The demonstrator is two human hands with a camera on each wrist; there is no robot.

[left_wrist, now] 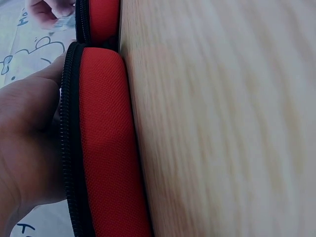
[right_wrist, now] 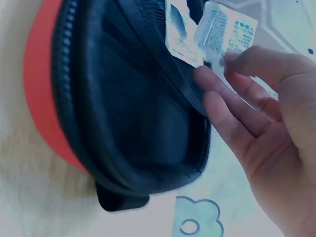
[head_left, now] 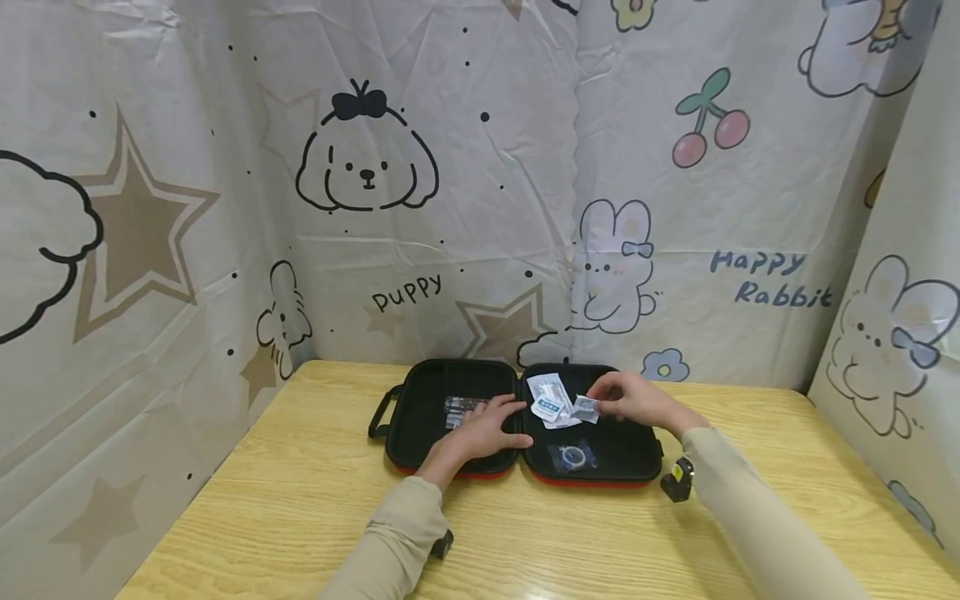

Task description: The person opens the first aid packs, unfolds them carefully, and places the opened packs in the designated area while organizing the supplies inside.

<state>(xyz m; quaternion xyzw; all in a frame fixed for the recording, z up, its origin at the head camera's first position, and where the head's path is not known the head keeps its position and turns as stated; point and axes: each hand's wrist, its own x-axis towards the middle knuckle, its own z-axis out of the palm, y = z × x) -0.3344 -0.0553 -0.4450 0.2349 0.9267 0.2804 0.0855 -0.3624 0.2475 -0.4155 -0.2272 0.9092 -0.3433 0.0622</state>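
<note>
A black case with red outer sides (head_left: 411,425) lies unfolded on the table, its two halves side by side. My right hand (head_left: 633,400) pinches a small printed sachet (right_wrist: 229,30) between thumb and fingers above the right half. Beside it, several white-and-blue packets (head_left: 550,398) lie in that half, with a white ring-shaped roll in a clear wrapper (head_left: 573,457) nearer the front. My left hand (head_left: 486,433) reaches over the left half, fingers loosely spread, thumb near the middle hinge. Clear-wrapped slim items (head_left: 455,410) lie partly under its fingers; whether it touches them I cannot tell.
The case stands near the back of the wooden table (head_left: 555,542), close to a printed curtain (head_left: 480,208). A carry handle (head_left: 381,412) sticks out on the case's left side. A black wrist device (head_left: 678,479) hangs below the right sleeve.
</note>
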